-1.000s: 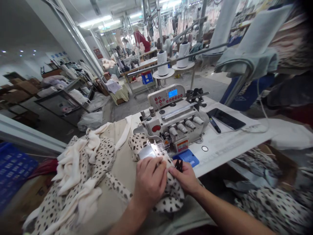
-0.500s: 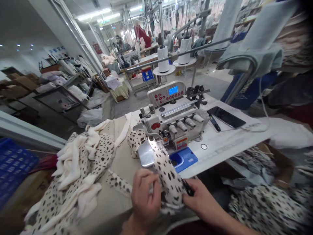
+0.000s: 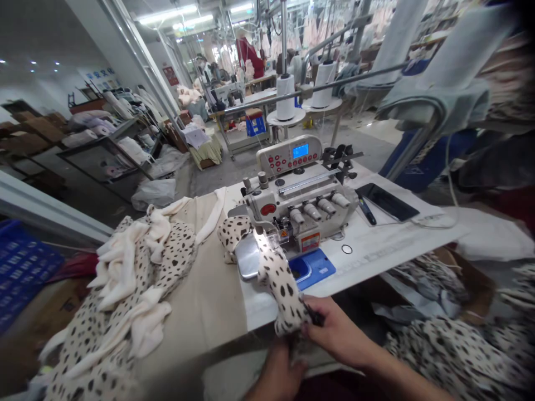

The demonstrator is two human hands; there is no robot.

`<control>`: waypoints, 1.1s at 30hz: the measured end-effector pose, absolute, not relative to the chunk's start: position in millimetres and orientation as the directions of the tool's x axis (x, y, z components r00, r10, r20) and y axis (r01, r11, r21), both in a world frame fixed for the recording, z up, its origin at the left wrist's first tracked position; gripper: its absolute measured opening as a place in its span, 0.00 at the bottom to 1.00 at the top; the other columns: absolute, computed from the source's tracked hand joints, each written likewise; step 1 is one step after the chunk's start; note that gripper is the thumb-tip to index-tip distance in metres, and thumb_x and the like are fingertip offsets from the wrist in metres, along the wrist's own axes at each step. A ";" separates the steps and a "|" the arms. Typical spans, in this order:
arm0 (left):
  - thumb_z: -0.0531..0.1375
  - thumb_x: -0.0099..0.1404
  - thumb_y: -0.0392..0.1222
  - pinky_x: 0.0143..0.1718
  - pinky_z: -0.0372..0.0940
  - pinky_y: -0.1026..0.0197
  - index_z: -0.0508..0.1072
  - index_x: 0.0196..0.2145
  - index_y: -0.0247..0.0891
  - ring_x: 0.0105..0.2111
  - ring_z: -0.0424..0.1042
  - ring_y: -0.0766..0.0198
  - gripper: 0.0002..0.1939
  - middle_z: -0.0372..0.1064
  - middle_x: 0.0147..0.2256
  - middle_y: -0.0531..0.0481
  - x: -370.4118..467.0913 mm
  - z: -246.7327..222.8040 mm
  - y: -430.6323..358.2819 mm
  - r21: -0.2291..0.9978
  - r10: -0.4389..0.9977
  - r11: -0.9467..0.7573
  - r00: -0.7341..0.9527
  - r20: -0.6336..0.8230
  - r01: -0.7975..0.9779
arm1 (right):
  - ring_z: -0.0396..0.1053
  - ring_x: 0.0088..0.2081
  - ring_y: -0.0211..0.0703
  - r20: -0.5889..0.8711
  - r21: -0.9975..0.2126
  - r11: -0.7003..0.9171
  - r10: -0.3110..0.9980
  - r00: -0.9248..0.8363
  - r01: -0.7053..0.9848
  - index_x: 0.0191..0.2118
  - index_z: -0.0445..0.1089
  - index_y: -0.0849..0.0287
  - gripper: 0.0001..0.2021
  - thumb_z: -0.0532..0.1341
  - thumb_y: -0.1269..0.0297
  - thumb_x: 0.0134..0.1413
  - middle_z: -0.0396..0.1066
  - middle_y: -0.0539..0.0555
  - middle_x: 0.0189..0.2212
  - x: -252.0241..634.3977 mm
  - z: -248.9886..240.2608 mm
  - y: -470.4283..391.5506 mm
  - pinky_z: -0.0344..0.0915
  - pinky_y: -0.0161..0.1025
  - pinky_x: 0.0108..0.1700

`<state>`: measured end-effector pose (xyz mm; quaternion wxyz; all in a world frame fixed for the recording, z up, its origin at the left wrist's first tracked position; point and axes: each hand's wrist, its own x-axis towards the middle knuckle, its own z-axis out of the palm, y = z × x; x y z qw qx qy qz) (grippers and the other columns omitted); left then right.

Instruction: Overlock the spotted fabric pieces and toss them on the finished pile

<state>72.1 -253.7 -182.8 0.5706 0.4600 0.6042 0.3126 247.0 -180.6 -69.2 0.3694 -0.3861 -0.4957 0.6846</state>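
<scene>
A strip of cream fabric with dark spots (image 3: 282, 287) runs from under the presser area of the overlock sewing machine (image 3: 301, 209) down toward me. My right hand (image 3: 334, 328) is closed on the strip's right edge near its lower end, with a small black tool (image 3: 314, 316) tucked in the fingers, mostly hidden. Below the strip's end, my left hand (image 3: 281, 372) is closed at the fabric, its fingers blurred and partly hidden. Another part of the spotted fabric lies left of the metal plate (image 3: 248, 259).
Spotted and plain cream fabric pieces (image 3: 146, 267) are heaped at the table's left. A phone (image 3: 388, 201) and a pen (image 3: 366, 211) lie on the right. More spotted fabric (image 3: 451, 345) is piled lower right. Thread cones (image 3: 285, 97) stand behind the machine.
My left hand has moved down and to the right, under the strip's end. The narrow spotted strip beside it has left the tabletop. My right hand has shifted slightly left with the fabric.
</scene>
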 end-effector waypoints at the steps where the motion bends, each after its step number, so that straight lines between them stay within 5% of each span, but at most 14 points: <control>1: 0.71 0.44 0.34 0.62 0.59 0.42 0.76 0.50 0.37 0.56 0.69 0.41 0.32 0.73 0.52 0.37 69.4 -179.2 -251.8 0.902 0.901 0.399 0.113 -0.419 0.167 | 0.69 0.34 0.45 -0.170 -0.955 -0.261 0.871 -0.461 -0.141 0.30 0.78 0.60 0.04 0.66 0.67 0.45 0.74 0.51 0.29 245.8 -67.9 -181.5 0.67 0.39 0.41; 5: 0.75 0.43 0.43 0.59 0.65 0.46 0.73 0.54 0.36 0.55 0.71 0.42 0.39 0.73 0.53 0.37 59.8 -141.2 -247.9 0.925 0.909 0.370 0.238 -0.342 -0.085 | 0.69 0.31 0.43 -0.222 -0.910 -0.368 0.822 -0.525 -0.190 0.30 0.77 0.60 0.05 0.63 0.70 0.46 0.73 0.49 0.25 241.9 -65.9 -188.7 0.67 0.39 0.39; 9: 0.73 0.50 0.53 0.54 0.70 0.51 0.77 0.46 0.33 0.48 0.77 0.47 0.30 0.78 0.46 0.37 64.5 -105.1 -244.2 0.935 0.945 0.317 -0.028 -0.325 -0.157 | 0.67 0.35 0.43 -0.124 -0.986 -0.157 0.912 -0.392 -0.054 0.28 0.74 0.60 0.05 0.60 0.73 0.47 0.71 0.49 0.28 245.1 -68.7 -187.8 0.64 0.38 0.41; 12: 0.70 0.54 0.55 0.53 0.70 0.54 0.77 0.46 0.34 0.48 0.77 0.49 0.28 0.78 0.47 0.38 70.7 -98.5 -243.7 0.955 0.945 0.251 -0.176 -0.277 -0.156 | 0.64 0.32 0.39 -0.148 -0.983 -0.175 0.933 -0.329 -0.055 0.31 0.73 0.59 0.05 0.63 0.73 0.43 0.70 0.48 0.28 247.6 -69.9 -180.1 0.61 0.35 0.36; 17: 0.71 0.52 0.55 0.49 0.73 0.55 0.76 0.46 0.33 0.43 0.78 0.50 0.29 0.79 0.44 0.38 76.0 -102.0 -244.0 0.954 0.944 0.289 -0.139 -0.298 -0.084 | 0.58 0.24 0.35 -0.273 -0.882 -0.364 0.913 -0.304 -0.301 0.33 0.70 0.59 0.13 0.67 0.54 0.48 0.64 0.46 0.23 236.0 -66.9 -162.0 0.56 0.33 0.28; 21: 0.73 0.50 0.54 0.49 0.72 0.55 0.76 0.47 0.33 0.43 0.78 0.50 0.31 0.79 0.44 0.37 73.7 -98.3 -243.2 0.930 0.931 0.335 -0.101 -0.352 -0.149 | 0.63 0.26 0.39 -0.070 -0.995 -0.074 0.996 -0.064 -0.061 0.29 0.69 0.58 0.17 0.62 0.48 0.58 0.67 0.49 0.24 226.3 -64.4 -141.6 0.60 0.36 0.31; 24: 0.75 0.45 0.54 0.46 0.73 0.52 0.76 0.47 0.32 0.41 0.79 0.48 0.35 0.79 0.42 0.35 67.3 -96.8 -246.4 0.891 0.901 0.401 -0.083 -0.426 -0.211 | 0.66 0.26 0.40 0.199 -0.946 0.160 0.973 0.114 0.283 0.40 0.74 0.57 0.11 0.61 0.56 0.60 0.70 0.49 0.24 226.5 -68.6 -123.8 0.62 0.37 0.32; 26: 0.76 0.43 0.55 0.45 0.73 0.50 0.76 0.46 0.32 0.40 0.79 0.47 0.36 0.79 0.40 0.35 63.0 -98.8 -249.4 0.872 0.884 0.438 -0.074 -0.462 -0.219 | 0.67 0.24 0.41 0.288 -0.869 0.230 0.955 0.070 0.439 0.49 0.74 0.56 0.14 0.60 0.61 0.59 0.72 0.49 0.23 227.4 -73.7 -112.2 0.63 0.37 0.32; 33: 0.76 0.43 0.54 0.44 0.73 0.49 0.74 0.48 0.32 0.38 0.79 0.47 0.38 0.79 0.41 0.34 62.2 -110.2 -250.5 0.844 0.878 0.439 -0.052 -0.476 -0.307 | 0.75 0.33 0.44 0.319 -0.853 0.311 0.946 -0.052 0.420 0.37 0.77 0.54 0.10 0.58 0.61 0.63 0.80 0.52 0.34 238.6 -68.2 -101.3 0.66 0.38 0.37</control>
